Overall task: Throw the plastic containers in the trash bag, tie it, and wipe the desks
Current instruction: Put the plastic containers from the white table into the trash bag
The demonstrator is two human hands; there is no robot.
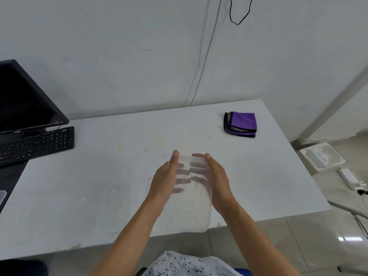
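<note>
I hold a clear plastic container [189, 212] above the front edge of the white desk [249, 176]. My left hand [165, 180] grips its left side, and its fingers show through the plastic underneath. My right hand [216, 176] grips the right side, thumb along the top edge. Another clear container [117, 204] lies flat on the desk to the left, hard to make out. A folded purple cloth [241, 124] lies at the desk's far right. No trash bag is in view.
A black monitor [23, 100] and black keyboard [35, 144] stand at the far left. A clear lid or box corner [3, 196] shows at the left edge. On the floor to the right are a white tray [322, 156] and a power strip [348, 178].
</note>
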